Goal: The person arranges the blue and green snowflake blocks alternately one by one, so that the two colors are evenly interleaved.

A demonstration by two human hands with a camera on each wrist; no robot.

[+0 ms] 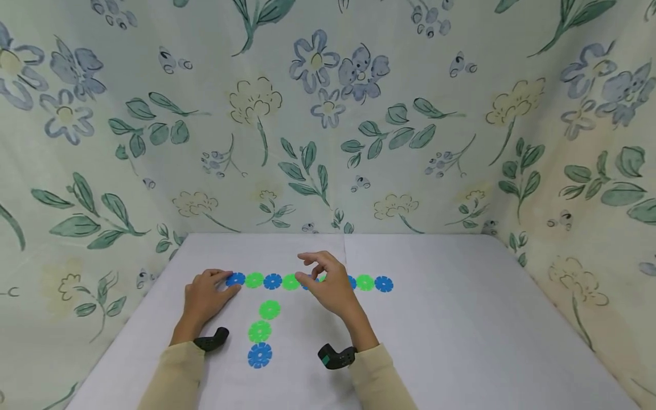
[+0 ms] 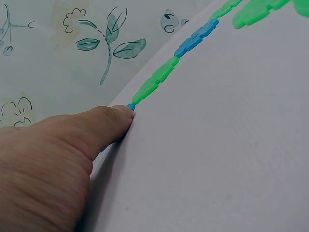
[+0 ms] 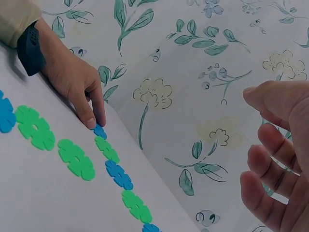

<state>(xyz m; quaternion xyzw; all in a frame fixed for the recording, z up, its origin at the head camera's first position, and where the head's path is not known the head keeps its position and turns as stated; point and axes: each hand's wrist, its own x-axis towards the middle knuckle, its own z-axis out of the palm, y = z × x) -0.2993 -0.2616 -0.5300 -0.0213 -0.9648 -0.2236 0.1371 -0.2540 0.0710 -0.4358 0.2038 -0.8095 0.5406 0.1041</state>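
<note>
A row of flat notched plastic discs, blue and green by turns, lies across the white table. My left hand (image 1: pixel 207 293) pinches the leftmost blue disc (image 1: pixel 236 279) between thumb and fingers; its thumb (image 2: pixel 118 118) touches that disc's edge in the left wrist view. Over the middle of the row hovers my right hand (image 1: pixel 330 287), fingers loosely bent and holding nothing, hiding some discs behind it. To its right a green disc (image 1: pixel 365 282) and a blue disc (image 1: pixel 384 284) end the row.
Nearer me lie two loose green discs, one upper (image 1: pixel 269 310) and one lower (image 1: pixel 259 331), and a blue disc (image 1: pixel 259 355). Floral cloth (image 1: pixel 318 142) hangs behind the table (image 1: pixel 461 319) and along its sides. Each wrist wears a black camera.
</note>
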